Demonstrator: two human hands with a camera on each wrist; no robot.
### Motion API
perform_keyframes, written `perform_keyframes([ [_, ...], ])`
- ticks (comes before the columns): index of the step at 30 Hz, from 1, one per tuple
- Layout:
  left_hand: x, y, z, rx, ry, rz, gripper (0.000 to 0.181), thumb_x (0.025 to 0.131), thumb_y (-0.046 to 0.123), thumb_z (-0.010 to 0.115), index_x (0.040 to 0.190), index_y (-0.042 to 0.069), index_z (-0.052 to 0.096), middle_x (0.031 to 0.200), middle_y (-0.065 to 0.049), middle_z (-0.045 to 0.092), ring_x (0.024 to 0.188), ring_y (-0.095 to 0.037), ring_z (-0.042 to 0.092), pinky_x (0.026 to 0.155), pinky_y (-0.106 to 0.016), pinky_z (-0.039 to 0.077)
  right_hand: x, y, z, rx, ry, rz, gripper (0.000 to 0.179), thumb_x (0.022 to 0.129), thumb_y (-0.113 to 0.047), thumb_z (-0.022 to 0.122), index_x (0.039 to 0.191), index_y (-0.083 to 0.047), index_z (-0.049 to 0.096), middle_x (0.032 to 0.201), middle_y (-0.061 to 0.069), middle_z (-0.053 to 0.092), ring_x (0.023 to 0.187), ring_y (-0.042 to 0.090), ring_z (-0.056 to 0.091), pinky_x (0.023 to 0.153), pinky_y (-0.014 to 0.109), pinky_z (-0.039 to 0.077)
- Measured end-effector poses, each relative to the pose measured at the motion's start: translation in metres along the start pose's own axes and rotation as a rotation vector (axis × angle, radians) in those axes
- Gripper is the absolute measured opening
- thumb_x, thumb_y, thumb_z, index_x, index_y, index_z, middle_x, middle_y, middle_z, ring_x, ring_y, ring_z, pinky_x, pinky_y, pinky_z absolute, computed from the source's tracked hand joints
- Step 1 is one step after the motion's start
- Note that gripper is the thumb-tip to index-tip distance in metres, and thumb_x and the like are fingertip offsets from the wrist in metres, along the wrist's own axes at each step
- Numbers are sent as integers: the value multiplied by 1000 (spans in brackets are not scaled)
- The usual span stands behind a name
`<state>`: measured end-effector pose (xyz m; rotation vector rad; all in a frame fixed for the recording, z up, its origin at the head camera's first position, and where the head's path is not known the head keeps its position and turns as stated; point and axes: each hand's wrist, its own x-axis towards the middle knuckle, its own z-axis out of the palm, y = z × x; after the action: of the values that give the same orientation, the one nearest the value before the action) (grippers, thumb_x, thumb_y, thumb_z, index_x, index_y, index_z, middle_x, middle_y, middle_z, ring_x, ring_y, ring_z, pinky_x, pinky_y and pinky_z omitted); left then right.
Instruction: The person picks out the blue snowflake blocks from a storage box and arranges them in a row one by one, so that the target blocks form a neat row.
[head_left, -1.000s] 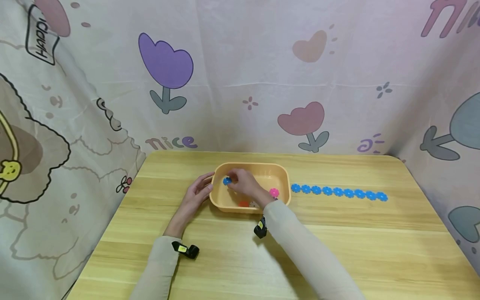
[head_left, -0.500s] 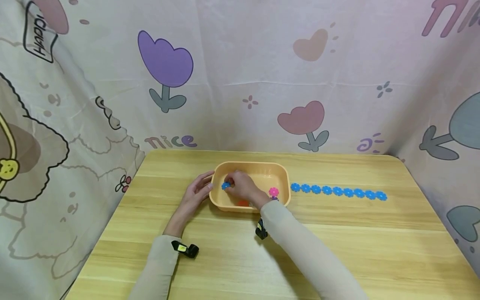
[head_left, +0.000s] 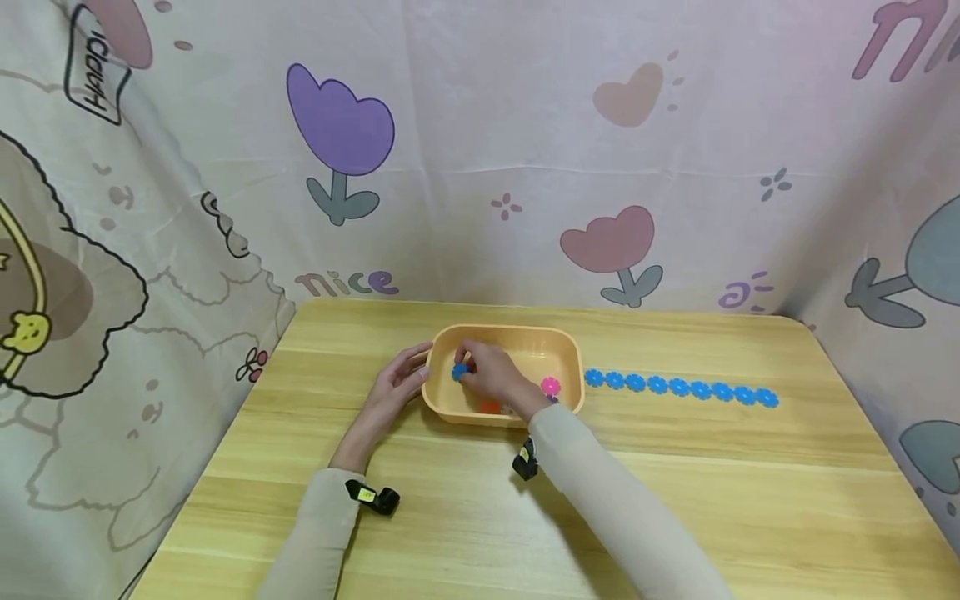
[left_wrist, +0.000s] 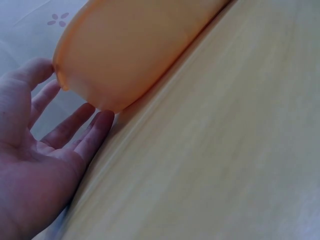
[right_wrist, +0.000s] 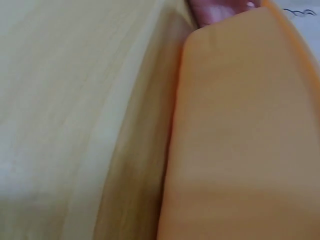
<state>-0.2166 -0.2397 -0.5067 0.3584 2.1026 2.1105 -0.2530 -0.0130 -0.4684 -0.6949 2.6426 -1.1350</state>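
Observation:
A yellow-orange plastic basin (head_left: pixel 542 328) stands on the wooden table. My right hand (head_left: pixel 491 372) reaches inside it and pinches a blue flower-shaped plastic piece (head_left: pixel 459 372) near the left end. At that end my left hand (head_left: pixel 384 396) rests its fingers against the outer wall. The left wrist view shows the thumb at the rim of the basin (left_wrist: pixel 125 55) and relaxed fingers (left_wrist: pixel 102 125) touching lower down. In the right wrist view the wall of the basin (right_wrist: pixel 240 125) hides the right hand; part of the left hand (right_wrist: pixel 220 10) shows beyond.
Inside the basin lie a pink flower piece (head_left: pixel 551 386), an orange-red piece (head_left: pixel 490 407) and a whitish one (head_left: pixel 507 409), with a bit of purple (head_left: pixel 553 400). To the right, several blue flower pieces (head_left: pixel 679 387) form a slanting row. A printed curtain (head_left: pixel 465 150) hangs behind the table.
My right hand has shifted slightly within the basin, and the blue flower piece has turned between its fingers. The left hand stays at the basin's end. The head view has moved a little.

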Motion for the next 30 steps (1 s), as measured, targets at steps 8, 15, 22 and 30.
perform_keyframes([
  [8,-3,-1,1,-11,6,-1,48,106,20,59,153,13,47,153,-20,46,137,-38,49,103,-37,53,-8,-2,-8,93,33,-27,16,97,-1,67,111,-4,64,93,8,68,83,19,63,74,29,57],
  [15,-2,-1,0,-11,13,-4,48,106,20,59,153,14,48,154,-19,47,138,-37,49,103,-36,52,-15,-9,-20,116,91,-63,18,96,-3,69,114,-3,64,96,8,70,86,19,67,78,30,59],
  [22,-1,0,0,-11,17,-7,48,106,21,60,152,15,49,153,-17,48,137,-35,49,103,-36,52,-29,-13,-30,160,116,-125,23,97,-1,66,120,-3,67,98,8,72,79,18,68,72,29,60],
  [30,-1,0,1,-8,14,9,49,105,20,61,152,13,49,153,-17,48,136,-33,50,102,-35,53,-51,-12,-43,186,139,-138,29,97,0,67,126,-2,66,97,7,73,85,17,69,72,28,60],
])
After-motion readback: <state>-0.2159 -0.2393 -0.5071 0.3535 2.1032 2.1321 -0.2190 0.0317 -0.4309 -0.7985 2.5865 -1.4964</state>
